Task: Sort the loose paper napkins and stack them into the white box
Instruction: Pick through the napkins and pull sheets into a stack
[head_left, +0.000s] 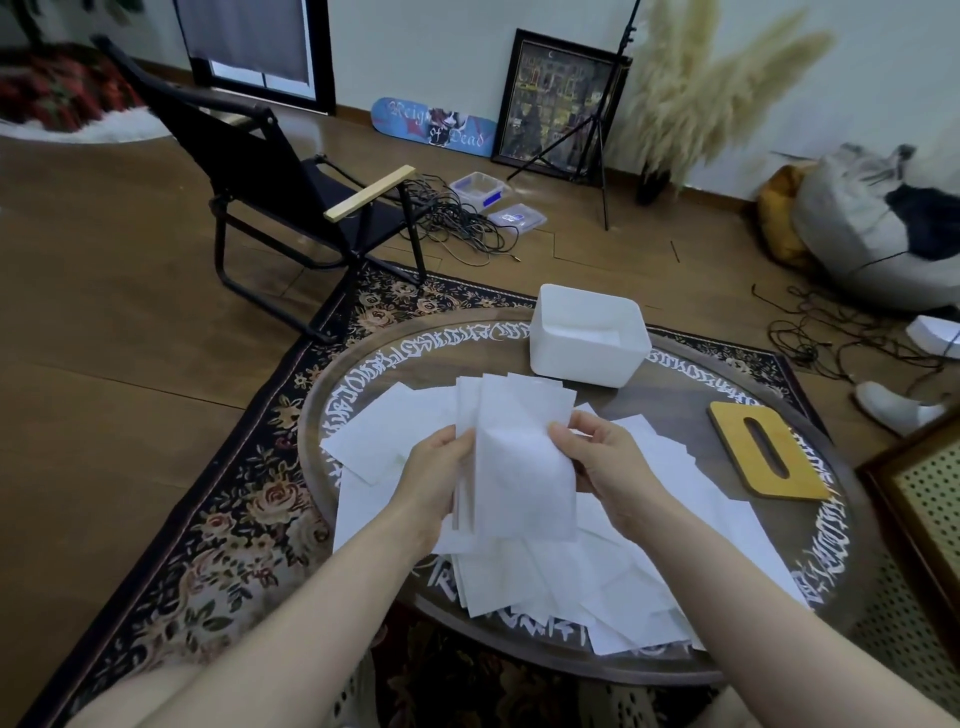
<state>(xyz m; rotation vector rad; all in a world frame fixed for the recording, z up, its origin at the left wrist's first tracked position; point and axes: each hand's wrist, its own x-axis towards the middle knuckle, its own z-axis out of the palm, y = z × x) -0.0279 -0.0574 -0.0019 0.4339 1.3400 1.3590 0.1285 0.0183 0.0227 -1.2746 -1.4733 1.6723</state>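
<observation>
Two hands meet over the middle of a round dark wooden surface (691, 415) ringed with white lettering. The left hand (436, 478) grips the left edge of a gathered stack of white paper napkins (514, 447), fingers curled round it with the thumb on the near face. The right hand (605, 462) pinches the right edge of the same stack, thumb in front and fingers behind. The stack is held upright and raised above the surface, its sheets fanned slightly at the top.

Beneath and around the hands lie many loose napkins (597, 577), overlapping in a disordered spread that reaches from the left part of the surface to its near right rim.

The white box (589, 335) stands at the far side of the surface, open at the top, apart from the loose spread; something white lies flat inside it, though I cannot tell whether these are napkins. To the right of the napkins, a yellow wooden lid (769, 452) with a long slot lies flat on the surface.

The surface stands on a dark floral rug (234, 519). Beyond it a black folding chair (291, 192) sits on the wooden floor, with tangled cables (462, 228) beside it.
</observation>
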